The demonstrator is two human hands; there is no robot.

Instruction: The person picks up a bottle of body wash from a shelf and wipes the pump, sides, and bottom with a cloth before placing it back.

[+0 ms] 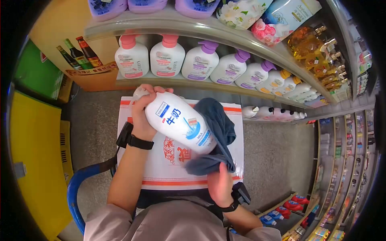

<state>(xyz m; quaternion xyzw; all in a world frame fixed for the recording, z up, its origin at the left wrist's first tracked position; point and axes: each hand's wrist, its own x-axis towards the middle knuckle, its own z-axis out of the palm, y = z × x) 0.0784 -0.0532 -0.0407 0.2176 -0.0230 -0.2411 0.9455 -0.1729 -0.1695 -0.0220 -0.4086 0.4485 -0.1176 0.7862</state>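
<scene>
My left hand [149, 102] is wrapped around the upper end of a white milk body wash bottle [181, 122], whose label has blue Chinese characters and a milk splash picture. The bottle lies tilted, its base pointing to the lower right. Against that base rests a dark blue-grey cloth [219, 120], draped along the bottle's right side. My right hand [220, 184] grips the lower part of the cloth; some of its fingers are hidden behind the fabric. Below both hands is a white carton [161, 172] with red stripes and red print.
Ahead, a shelf [169, 82] bears several pump bottles [201, 62] with pink, purple and orange tops. Purple bottles [146, 5] stand on the shelf above. A blue chair arm [74, 188] and a yellow panel [38, 160] are at the left. More stocked shelves [341, 160] line the right.
</scene>
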